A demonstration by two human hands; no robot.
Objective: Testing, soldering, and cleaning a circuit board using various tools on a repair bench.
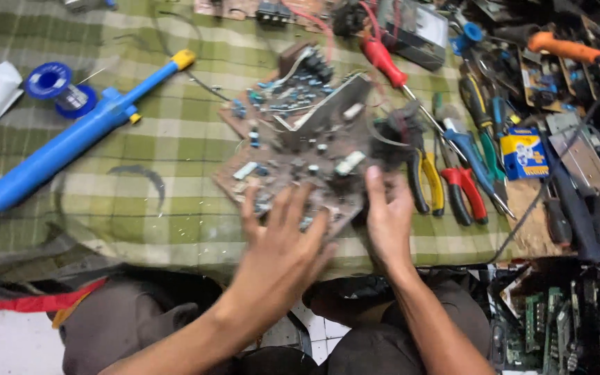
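**Both hands on a populated circuit board, tools lying idle**

A brown circuit board (300,149), crowded with blue capacitors, white resistors and a metal heat-sink plate, lies tilted on the green checked cloth (175,139) in the middle of the workspace. The left hand (279,253) lies over its near edge with fingers spread apart, blurred, resting on or just above the board; whether it grips cannot be told. The right hand (387,219) presses against the board's near right corner, fingers together and pointing up along the edge.

No tool is in hand. The blue desoldering pump (78,135) and the solder spool (57,87) lie well apart to the left; the red screwdriver (383,59), the yellow-handled pliers (425,180) and the red-handled cutters (467,194) lie just beside the board on the right. Judging from this, the board is only being positioned or turned; any work on its components seems not yet begun.
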